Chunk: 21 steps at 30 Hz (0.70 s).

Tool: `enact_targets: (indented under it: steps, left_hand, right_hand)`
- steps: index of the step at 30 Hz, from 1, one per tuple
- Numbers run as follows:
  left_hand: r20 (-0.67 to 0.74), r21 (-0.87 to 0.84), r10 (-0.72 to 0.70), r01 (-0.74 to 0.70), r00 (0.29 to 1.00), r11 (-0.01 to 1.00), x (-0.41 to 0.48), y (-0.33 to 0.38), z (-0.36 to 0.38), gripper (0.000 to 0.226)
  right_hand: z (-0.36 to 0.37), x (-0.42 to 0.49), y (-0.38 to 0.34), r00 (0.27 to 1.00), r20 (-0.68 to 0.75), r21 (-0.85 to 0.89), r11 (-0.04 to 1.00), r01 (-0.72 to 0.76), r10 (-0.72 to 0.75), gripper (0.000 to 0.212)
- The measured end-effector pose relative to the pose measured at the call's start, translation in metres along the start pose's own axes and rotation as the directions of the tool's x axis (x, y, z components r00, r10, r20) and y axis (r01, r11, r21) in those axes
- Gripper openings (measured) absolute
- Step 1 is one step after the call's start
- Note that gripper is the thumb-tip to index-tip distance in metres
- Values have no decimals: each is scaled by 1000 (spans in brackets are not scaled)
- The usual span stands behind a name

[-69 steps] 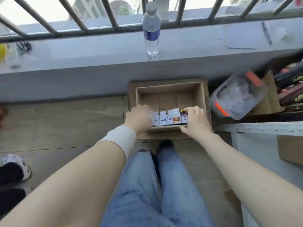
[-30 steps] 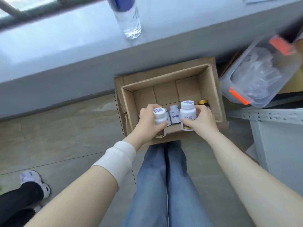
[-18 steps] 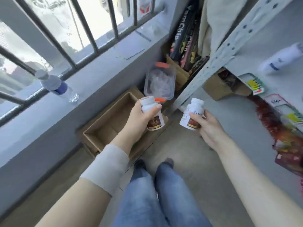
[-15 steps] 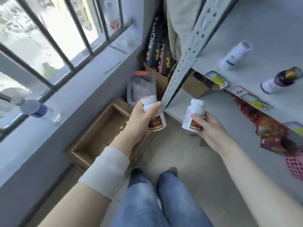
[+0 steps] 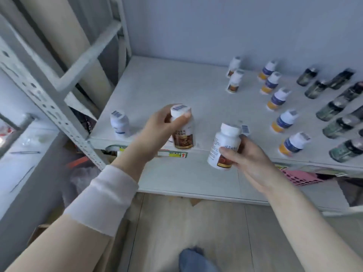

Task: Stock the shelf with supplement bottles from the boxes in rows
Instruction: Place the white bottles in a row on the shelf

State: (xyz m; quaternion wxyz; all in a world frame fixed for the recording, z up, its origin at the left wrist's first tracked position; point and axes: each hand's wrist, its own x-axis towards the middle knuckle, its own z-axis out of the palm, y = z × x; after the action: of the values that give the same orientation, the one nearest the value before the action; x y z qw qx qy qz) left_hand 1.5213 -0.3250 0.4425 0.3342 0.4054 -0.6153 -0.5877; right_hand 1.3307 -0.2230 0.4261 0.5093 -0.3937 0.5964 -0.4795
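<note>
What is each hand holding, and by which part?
The left hand grips one white bottle near its cap; the right hand grips a second bottle round its lower body.

Storage corner as I view it.
Pale blue-grey wall [image 5: 216,26] behind; beige tiled floor [image 5: 157,232] below; grey window ledge [image 5: 19,165] at my left.

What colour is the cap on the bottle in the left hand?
White, topped by a barcode sticker; the cap shows best in the head view.
</note>
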Motion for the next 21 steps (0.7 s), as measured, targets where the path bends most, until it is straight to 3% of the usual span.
enact_targets:
  steps: [2,5,10,14,21]
  left_hand:
    - [-11,35,24,-24,1000,999,37,12,28,17]
    - [2,93,49,-49,999,994,94,23,66,29]
    - [58,237,13,-26,998,971,184,19,118,39]
    - [135,364,-55,2,989,931,238,-6,149,43]
    - [228,377,-99,6,969,926,284,-35,165,48]
  right_hand:
    - [-34,12,-9,1000,-9,19,999,26,-26,62]
    - [-78,42,-20,993,-76,28,995,98,-95,87]
    - [-132,107,-18,959,-222,-184,974,135,-175,51]
    - [-141,140,12,965,-245,-298,954,18,-95,53]
    - [-138,165,48,986,-167,-272,960,-61,15,56]
